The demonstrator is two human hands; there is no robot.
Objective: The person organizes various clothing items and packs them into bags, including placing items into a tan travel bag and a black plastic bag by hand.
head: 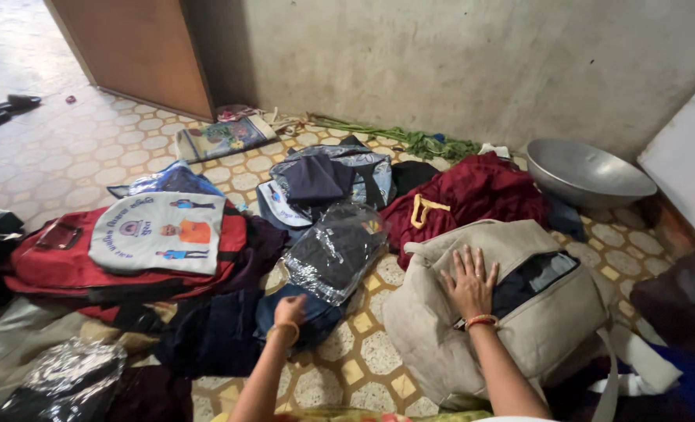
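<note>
Tiled floor: clear plastic garment packet [333, 252] beside beige bag [512, 312]

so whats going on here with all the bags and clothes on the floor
A person sits on a tiled floor among clothes and bags. Their right hand lies flat on a beige canvas bag whose zip is open. Their left hand reaches to dark blue folded clothing beside a clear plastic packet of dark garments. A red bag with a printed cloth on it lies at the left, and a maroon cloth and metal basin sit by the wall.
</note>
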